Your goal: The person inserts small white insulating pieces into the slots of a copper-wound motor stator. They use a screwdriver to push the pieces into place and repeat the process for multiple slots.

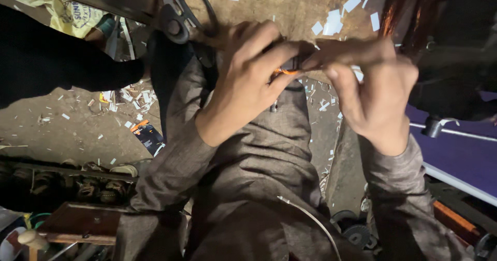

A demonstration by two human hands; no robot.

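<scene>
- A crumpled yellow bag (62, 12) lies at the far left, well to the left of the scissors (189, 10).
- A small dark packet with an orange end (147, 136) lies on the dusty floor (67, 131), below and to the left of the scissors, among scattered white paper scraps (129, 95).
- A wooden box (83, 224) sits in the lower left corner, far below the scissors.
- The black-handled scissors lie on the worn brown bench (279, 5), their finger loops open to view, just left of the left hand.
- The left hand (248, 77) is closed, its thumb and fingers pinching a small dark piece with an orange part (286, 68), just right of and below the scissors.
- The right hand (373, 90) is closed on the same small piece from the other side, its fingertips (310, 60) meeting those of the left hand.
- What the small piece is cannot be told; the hands hide most of it.
- White paper slips (336, 20) lie on the bench, well to the right of the scissors.
- A purple surface with a metal rail (461, 152) lies at the far right.
</scene>
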